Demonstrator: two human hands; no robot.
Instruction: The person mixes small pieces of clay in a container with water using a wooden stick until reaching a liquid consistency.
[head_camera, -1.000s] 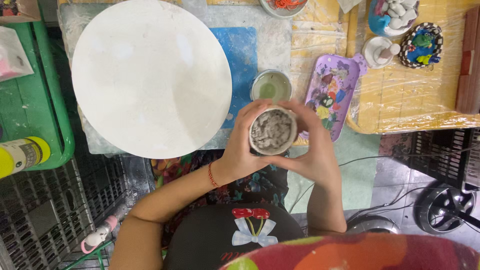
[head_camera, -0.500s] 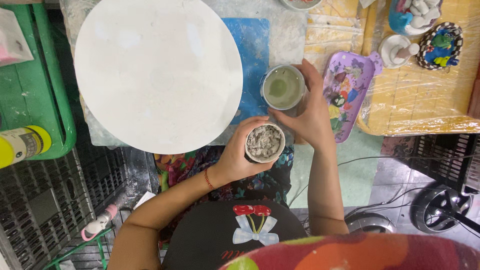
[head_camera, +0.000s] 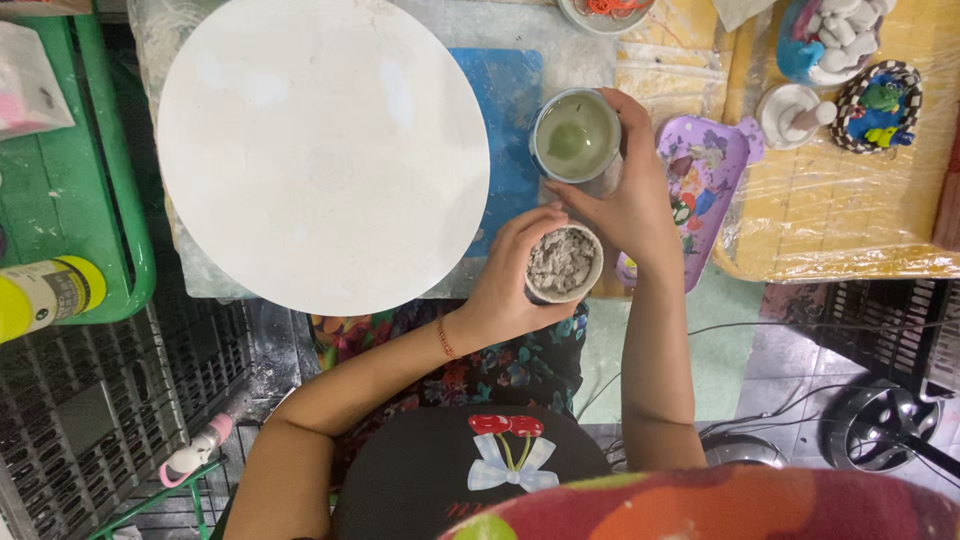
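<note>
My left hand (head_camera: 510, 285) is wrapped around a small white cup (head_camera: 563, 264) full of grey crumbled lumps, held just off the table's near edge. My right hand (head_camera: 628, 195) grips a second cup (head_camera: 574, 135) that holds greenish liquid; it sits on the table beside a blue mat (head_camera: 510, 130). A large round white board (head_camera: 322, 152) lies to the left of both hands.
A purple paint palette (head_camera: 705, 175) lies right of my right hand. Painted figurines (head_camera: 878, 105) and a white pestle-like piece (head_camera: 795, 115) stand on plastic-wrapped yellow board. A green tray (head_camera: 70, 200) and a yellow-capped bottle (head_camera: 45, 295) sit at left. Black crates and cables lie below.
My right hand left the grey-filled cup, reached up and closed around the cup of greenish liquid. My left hand kept the grey-filled cup, shifting slightly left.
</note>
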